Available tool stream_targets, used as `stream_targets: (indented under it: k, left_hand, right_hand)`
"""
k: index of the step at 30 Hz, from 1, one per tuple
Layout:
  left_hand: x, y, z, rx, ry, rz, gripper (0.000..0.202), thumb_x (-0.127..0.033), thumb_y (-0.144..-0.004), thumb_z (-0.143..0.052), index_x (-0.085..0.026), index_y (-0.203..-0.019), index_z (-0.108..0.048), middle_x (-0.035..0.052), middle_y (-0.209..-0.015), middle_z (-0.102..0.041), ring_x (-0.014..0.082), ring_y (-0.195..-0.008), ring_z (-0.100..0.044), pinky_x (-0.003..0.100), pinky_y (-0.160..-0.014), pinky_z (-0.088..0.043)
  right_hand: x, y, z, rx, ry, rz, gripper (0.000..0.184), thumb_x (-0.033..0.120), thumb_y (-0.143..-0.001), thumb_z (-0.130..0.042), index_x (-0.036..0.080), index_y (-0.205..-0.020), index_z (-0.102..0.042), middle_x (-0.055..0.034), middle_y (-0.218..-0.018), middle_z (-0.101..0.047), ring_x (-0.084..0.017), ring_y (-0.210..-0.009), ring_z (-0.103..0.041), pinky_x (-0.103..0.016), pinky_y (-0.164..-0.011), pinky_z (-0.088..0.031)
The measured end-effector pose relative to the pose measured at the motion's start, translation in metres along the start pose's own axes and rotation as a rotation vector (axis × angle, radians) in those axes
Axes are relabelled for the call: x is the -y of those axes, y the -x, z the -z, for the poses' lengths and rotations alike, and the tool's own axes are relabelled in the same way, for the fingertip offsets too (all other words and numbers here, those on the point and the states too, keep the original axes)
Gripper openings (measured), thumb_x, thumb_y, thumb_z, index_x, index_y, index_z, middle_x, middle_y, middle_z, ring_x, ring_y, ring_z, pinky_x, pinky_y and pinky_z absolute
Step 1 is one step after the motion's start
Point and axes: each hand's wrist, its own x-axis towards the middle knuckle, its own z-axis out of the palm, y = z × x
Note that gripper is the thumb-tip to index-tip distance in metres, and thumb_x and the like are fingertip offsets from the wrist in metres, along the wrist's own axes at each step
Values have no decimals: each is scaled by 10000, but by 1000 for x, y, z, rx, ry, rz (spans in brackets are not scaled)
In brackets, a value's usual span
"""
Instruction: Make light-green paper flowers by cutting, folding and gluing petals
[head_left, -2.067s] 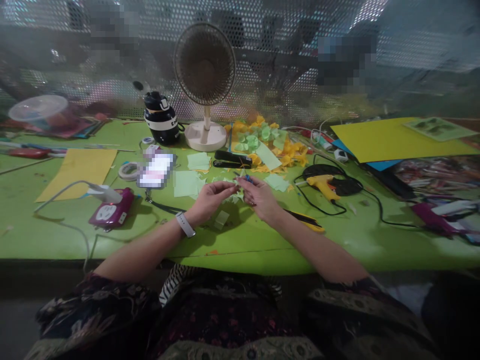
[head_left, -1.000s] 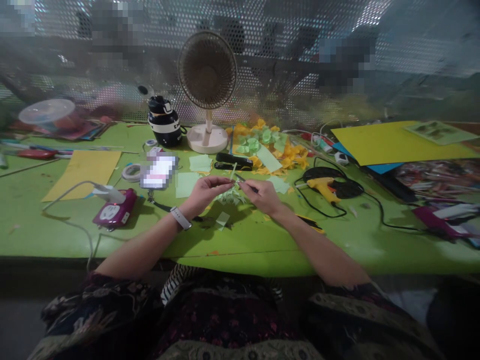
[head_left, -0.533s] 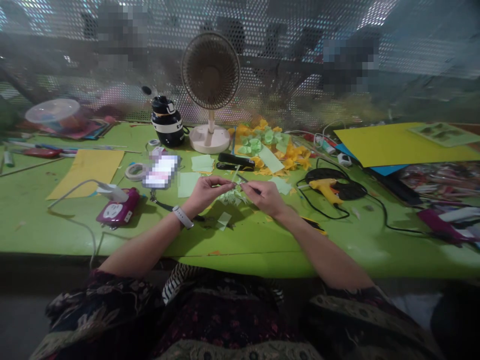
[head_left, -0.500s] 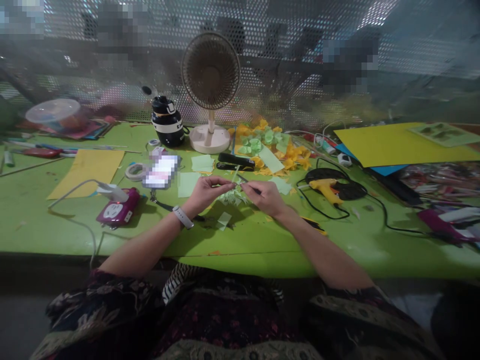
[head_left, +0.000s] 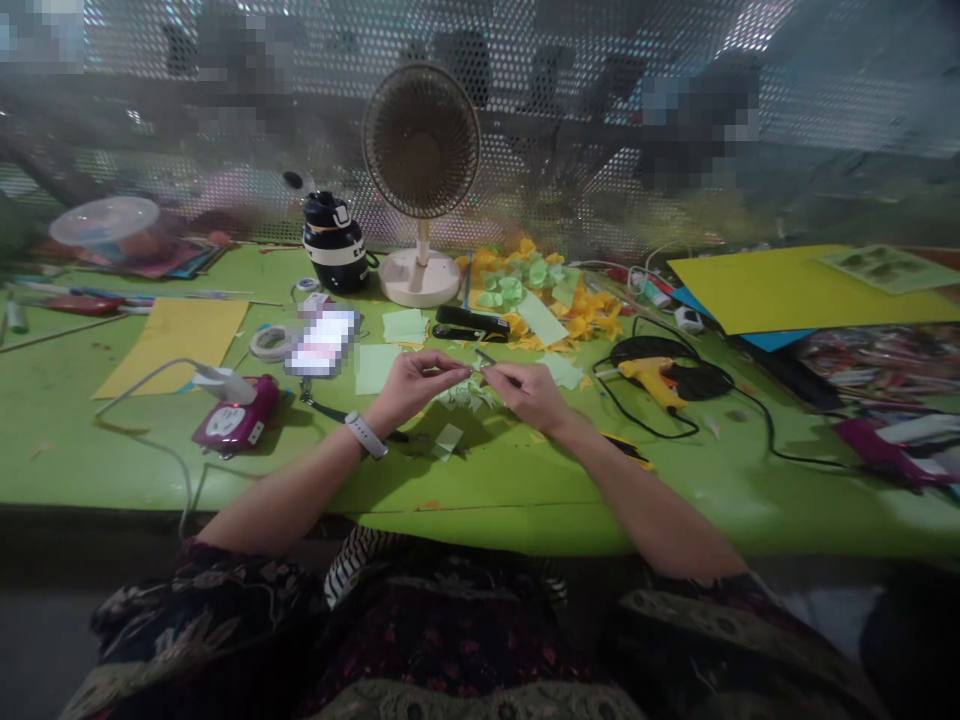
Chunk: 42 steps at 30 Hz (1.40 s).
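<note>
In mid-frame, the right hand (head_left: 534, 394) grips a slim dark tool (head_left: 486, 357), its long axis slanting, its tip toward the upper left. The left hand (head_left: 415, 386) has its fingertips pinched together, on what is too small to tell, near green scraps (head_left: 463, 398).

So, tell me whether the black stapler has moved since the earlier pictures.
No: relative to the fan base, the black stapler hasn't moved.
</note>
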Motion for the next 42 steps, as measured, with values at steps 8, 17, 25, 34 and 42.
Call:
stream_targets:
  k: [8, 17, 25, 34, 42]
  left_hand:
    - [1, 0, 0, -13, -13, -5, 241, -407, -708, -833, -187, -796, -789, 82, -826, -779, 176, -759, -707, 347, -772, -586]
    - [2, 0, -1, -9, -13, -36, 249, -412, -711, -833, -176, -772, -779, 74, -793, -770, 161, -725, -693, 308, -711, -566]
    - [7, 0, -2, -17, 36, -26, 259, -411, -691, -851, -177, -769, -775, 57, -783, -766, 156, -721, -689, 304, -721, -563]
    - [17, 1, -5, -17, 197, 39, 216, -366, -686, -868, -199, -798, -787, 50, -856, -787, 172, -825, -723, 345, -867, -567]
    - [16, 1, -7, -108, 315, 28, 203, -339, -679, -876, -191, -772, -772, 37, -838, -776, 164, -822, -712, 348, -873, -547]
  right_hand:
    - [1, 0, 1, 2, 55, 34, 426, 453, -937, -510, 198, -617, -630, 13, -532, -484, -122, -504, -412, -283, -531, -282]
    - [3, 0, 3, 74, -14, 20, 417, 412, -930, -520, 207, -568, -538, 16, -522, -474, -116, -489, -383, -281, -517, -268]
    - [6, 2, 5, 203, -106, -137, 415, 480, -938, -540, 169, -701, -679, 21, -535, -476, -100, -492, -359, -269, -514, -252]
    - [14, -1, 9, 312, -191, -298, 466, 560, -913, -544, 151, -744, -690, 68, -492, -339, -88, -466, -286, -265, -489, -218]
    - [4, 2, -6, 89, -185, -122, 397, 553, -929, -566, 176, -993, -672, -11, -713, -597, -134, -583, -532, -275, -537, -428]
